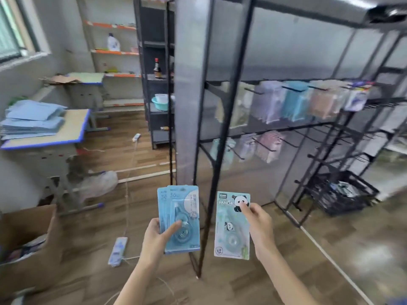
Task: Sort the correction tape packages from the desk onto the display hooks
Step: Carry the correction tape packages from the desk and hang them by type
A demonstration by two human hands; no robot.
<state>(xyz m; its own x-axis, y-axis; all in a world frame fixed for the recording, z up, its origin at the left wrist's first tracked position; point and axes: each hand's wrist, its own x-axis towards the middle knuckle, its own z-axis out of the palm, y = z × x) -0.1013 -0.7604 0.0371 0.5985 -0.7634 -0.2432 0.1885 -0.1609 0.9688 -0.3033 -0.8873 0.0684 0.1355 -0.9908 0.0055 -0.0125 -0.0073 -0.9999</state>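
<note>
Left hand (157, 235): we see it grip a small stack of blue correction tape packages (181, 219), thumb across the front. Right hand (259, 223): we see it pinch a single panda package (232, 225) by its right edge. Both are held upright before the display rack (222, 119), where blurred packages hang on hooks (293, 89).

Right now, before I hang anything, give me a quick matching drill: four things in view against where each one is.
Things:
1. panda package
2. blue "36" packages
3. black wire basket
4. stack of blue sheets

Places:
A. on the desk at left
B. held in the left hand
C. on the floor, right of the rack
D. held in the right hand

Pairs: 1-D, 2-B, 3-C, 4-A
</note>
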